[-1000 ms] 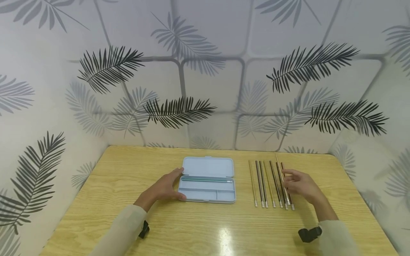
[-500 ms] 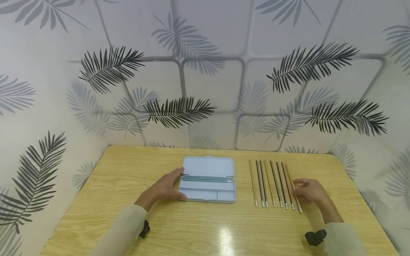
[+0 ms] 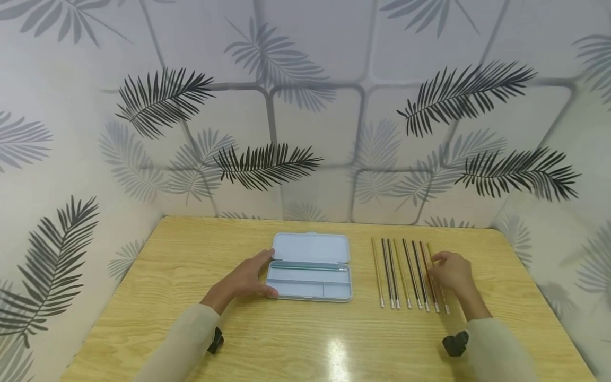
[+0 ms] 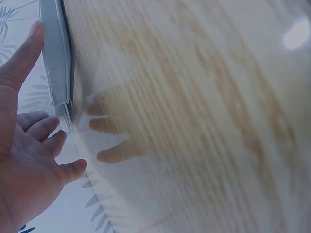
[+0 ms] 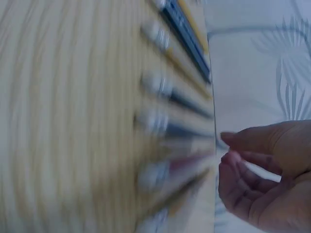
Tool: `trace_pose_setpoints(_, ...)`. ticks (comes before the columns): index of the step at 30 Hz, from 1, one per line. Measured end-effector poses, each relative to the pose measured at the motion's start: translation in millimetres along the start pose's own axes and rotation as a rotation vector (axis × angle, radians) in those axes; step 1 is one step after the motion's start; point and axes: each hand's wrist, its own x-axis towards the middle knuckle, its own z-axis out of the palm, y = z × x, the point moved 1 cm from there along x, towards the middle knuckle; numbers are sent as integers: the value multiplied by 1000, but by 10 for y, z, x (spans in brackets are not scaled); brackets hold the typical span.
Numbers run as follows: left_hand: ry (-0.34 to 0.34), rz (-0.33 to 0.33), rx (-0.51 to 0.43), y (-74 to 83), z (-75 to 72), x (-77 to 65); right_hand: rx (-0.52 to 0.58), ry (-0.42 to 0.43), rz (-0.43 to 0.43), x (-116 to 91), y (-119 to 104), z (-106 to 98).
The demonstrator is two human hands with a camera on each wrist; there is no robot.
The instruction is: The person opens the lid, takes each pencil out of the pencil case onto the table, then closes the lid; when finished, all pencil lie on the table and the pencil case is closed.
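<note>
An open pale blue pencil case (image 3: pixel 295 289) lies at mid-table, its lid (image 3: pixel 310 248) folded back. Inside, along the back compartment, is a green pencil (image 3: pixel 305 268). My left hand (image 3: pixel 245 277) spans the case's left end, thumb at the front edge and index finger by the lid; the left wrist view has the thumb against the case side (image 4: pixel 57 53). To the right, my right hand (image 3: pixel 452 271) hovers over the outermost yellow pencil (image 3: pixel 446 309), beside a red-brown pencil (image 3: pixel 433 294). In the right wrist view, nothing shows between its bent fingers and thumb.
Several more dark and yellow pencils (image 3: pixel 406 281) lie in a spaced row, metal-capped ends towards me. The wooden table (image 3: pixel 305 329) ends at a leaf-patterned wall covering (image 3: pixel 310 196) behind.
My right hand held a yellow pencil above the row, laid it at the row's right end, then shifted back and left. That pencil is closer to the row. The left hand stayed put.
</note>
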Motion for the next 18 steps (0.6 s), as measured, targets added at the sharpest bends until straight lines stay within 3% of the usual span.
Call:
trace_pose_setpoints(5, 1, 11, 9, 14, -6, -11, 127, 20, -183, 76, -513, 299)
trace_pose_setpoints(9, 0, 19, 6, 21, -8, -18, 227, -67, -300, 146, -876, 633)
trace_pose_setpoints(14, -5, 21, -5, 22, -2, -12, 317, -179, -382, 172, -1224, 963)
trace_pose_setpoints(18, 1, 16, -4, 14, -11, -11, 308, -220, -418, 151, -1427, 1113)
